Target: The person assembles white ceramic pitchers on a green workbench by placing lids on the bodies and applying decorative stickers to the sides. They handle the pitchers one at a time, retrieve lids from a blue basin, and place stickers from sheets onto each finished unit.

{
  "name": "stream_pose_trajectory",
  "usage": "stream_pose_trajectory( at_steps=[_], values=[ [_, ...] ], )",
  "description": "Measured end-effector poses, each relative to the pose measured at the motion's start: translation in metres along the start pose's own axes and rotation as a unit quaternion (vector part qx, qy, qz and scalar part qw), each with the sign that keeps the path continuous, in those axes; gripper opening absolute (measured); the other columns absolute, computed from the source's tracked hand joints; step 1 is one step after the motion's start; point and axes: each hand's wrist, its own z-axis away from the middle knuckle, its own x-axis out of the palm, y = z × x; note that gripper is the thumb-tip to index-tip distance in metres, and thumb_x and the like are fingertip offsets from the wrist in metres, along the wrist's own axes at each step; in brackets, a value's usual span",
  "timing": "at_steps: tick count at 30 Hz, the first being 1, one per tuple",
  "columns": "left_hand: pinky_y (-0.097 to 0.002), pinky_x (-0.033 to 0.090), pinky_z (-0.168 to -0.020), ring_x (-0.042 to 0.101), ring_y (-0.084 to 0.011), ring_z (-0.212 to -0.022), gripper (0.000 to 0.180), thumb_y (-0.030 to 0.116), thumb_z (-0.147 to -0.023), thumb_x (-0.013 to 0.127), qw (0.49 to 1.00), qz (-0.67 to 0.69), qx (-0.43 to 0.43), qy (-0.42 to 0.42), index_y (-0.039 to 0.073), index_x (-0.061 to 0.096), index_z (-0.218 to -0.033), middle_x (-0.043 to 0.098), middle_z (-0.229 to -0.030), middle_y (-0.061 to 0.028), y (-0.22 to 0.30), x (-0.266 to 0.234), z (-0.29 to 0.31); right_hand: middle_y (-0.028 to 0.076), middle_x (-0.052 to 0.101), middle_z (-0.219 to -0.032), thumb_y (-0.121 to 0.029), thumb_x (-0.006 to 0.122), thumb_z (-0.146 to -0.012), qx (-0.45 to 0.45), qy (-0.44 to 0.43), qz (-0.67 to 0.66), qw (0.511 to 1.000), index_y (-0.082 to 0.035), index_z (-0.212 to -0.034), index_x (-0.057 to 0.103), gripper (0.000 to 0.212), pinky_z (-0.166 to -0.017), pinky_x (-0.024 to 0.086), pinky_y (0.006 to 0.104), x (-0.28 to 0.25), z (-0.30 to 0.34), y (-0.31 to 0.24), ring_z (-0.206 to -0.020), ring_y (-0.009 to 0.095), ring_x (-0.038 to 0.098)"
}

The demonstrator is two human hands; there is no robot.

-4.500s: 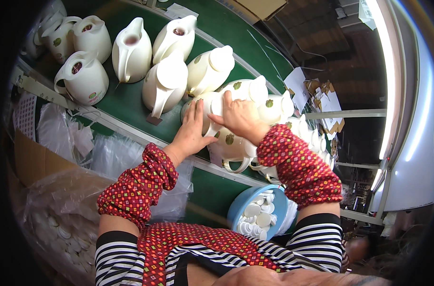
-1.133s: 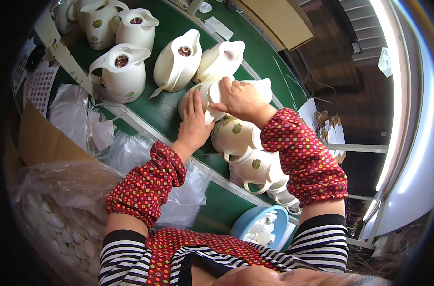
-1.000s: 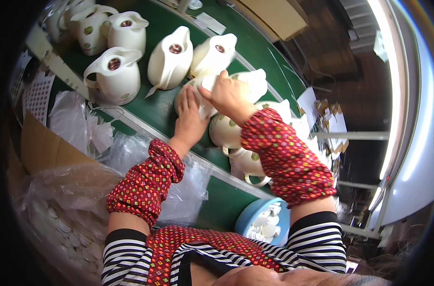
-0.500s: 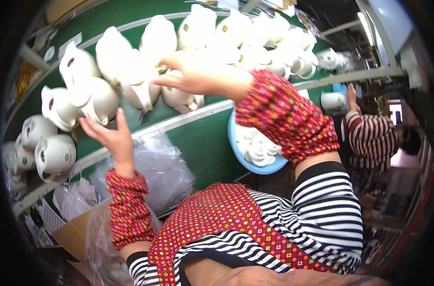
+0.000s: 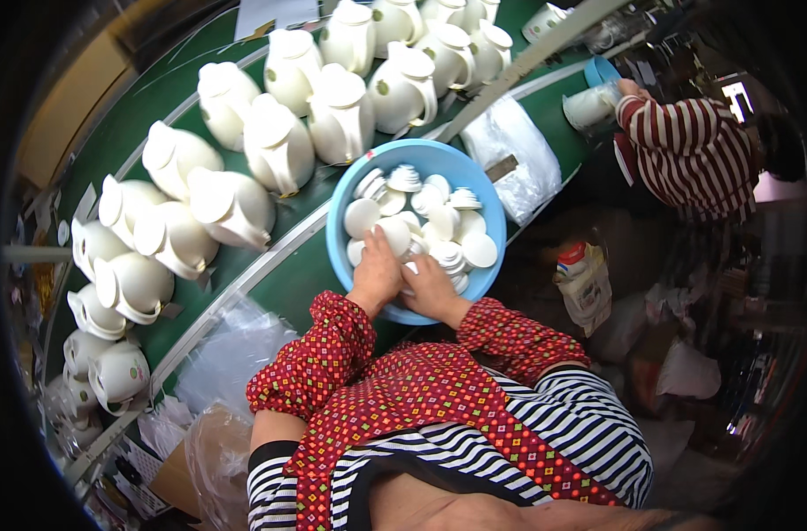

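White lids (image 5: 478, 250) now meet left hand (image 5: 379, 276) and right hand (image 5: 434, 290) (earlier, jugs (image 5: 278, 150)).

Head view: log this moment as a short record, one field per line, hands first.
Left hand: the bare left hand reaches into the basin, fingers at the lids; grip unclear
Right hand: the bare right hand is beside it, also at the lids; grip unclear
Container: round light-blue basin
Contents: loose heap of round white lids, some with stepped ridges
Left and beyond: cream-white jugs with handles, standing close together
Right of basin: white plastic sheeting
Background: another person in red-and-white striped sleeves
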Motion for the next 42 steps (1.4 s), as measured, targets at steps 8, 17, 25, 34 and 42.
stream_pose_trajectory(
  at_steps=[8, 17, 25, 34, 42],
  values=[
    [-0.0516, 0.057, -0.091, 0.059, -0.0471, -0.121, 0.105, 0.034, -0.091, 0.077, 0.996, 0.006, -0.089, 0.005, 0.003, 0.008, -0.165, 0.041, -0.141, -0.0298, 0.028, 0.029, -0.003, 0.013, 0.073, -0.091, -0.02, 0.082, -0.087, 0.156, -0.014, -0.299, 0.941, -0.003, -0.101, 0.073, 0.023, -0.085, 0.055, 0.0369, -0.131, -0.024, 0.057, -0.087, 0.031, 0.072],
    [-0.0497, 0.059, -0.089, 0.072, -0.0464, -0.095, 0.081, 0.027, -0.099, 0.066, 0.999, 0.028, -0.012, -0.042, 0.024, 0.021, -0.167, 0.046, -0.139, -0.0416, 0.008, 0.03, -0.054, 0.019, 0.077, -0.095, -0.061, 0.072, -0.086, 0.057, -0.263, 0.139, 0.953, -0.007, -0.114, 0.076, 0.062, -0.079, 0.058, 0.0498, -0.095, -0.119, 0.11, -0.09, 0.036, 0.075],
    [-0.0474, 0.052, -0.101, 0.066, -0.0454, -0.115, 0.052, 0.02, -0.1, 0.068, 0.945, 0.306, 0.041, 0.11, 0.009, 0.055, -0.149, 0.067, -0.13, -0.0257, 0.001, -0.002, -0.005, 0.022, 0.077, -0.096, -0.044, 0.077, -0.084, 0.07, -0.338, 0.128, 0.93, -0.002, -0.099, 0.08, 0.045, -0.085, 0.058, 0.0486, -0.079, -0.122, 0.122, -0.09, 0.039, 0.075],
    [-0.0397, 0.051, -0.103, 0.066, -0.032, -0.115, 0.058, 0.01, -0.093, 0.071, 0.85, 0.308, -0.048, 0.424, 0.009, 0.056, -0.15, 0.067, -0.128, -0.0185, -0.108, -0.198, 0.17, 0.019, 0.078, -0.102, -0.039, 0.084, -0.081, 0.07, -0.338, 0.161, 0.924, -0.002, -0.113, 0.077, 0.049, -0.082, 0.059, 0.0431, -0.071, -0.127, 0.113, -0.089, 0.035, 0.076],
    [-0.0499, 0.055, -0.094, 0.066, -0.0456, -0.107, 0.057, 0.014, -0.095, 0.072, 0.702, -0.132, -0.293, 0.636, 0.019, 0.056, -0.15, 0.065, -0.119, -0.023, -0.363, -0.344, 0.363, 0.021, 0.078, -0.105, -0.054, 0.086, -0.081, 0.154, -0.497, 0.019, 0.854, 0.001, -0.114, 0.077, 0.065, -0.086, 0.059, 0.045, -0.115, -0.167, 0.088, -0.096, 0.033, 0.077]
  ],
)
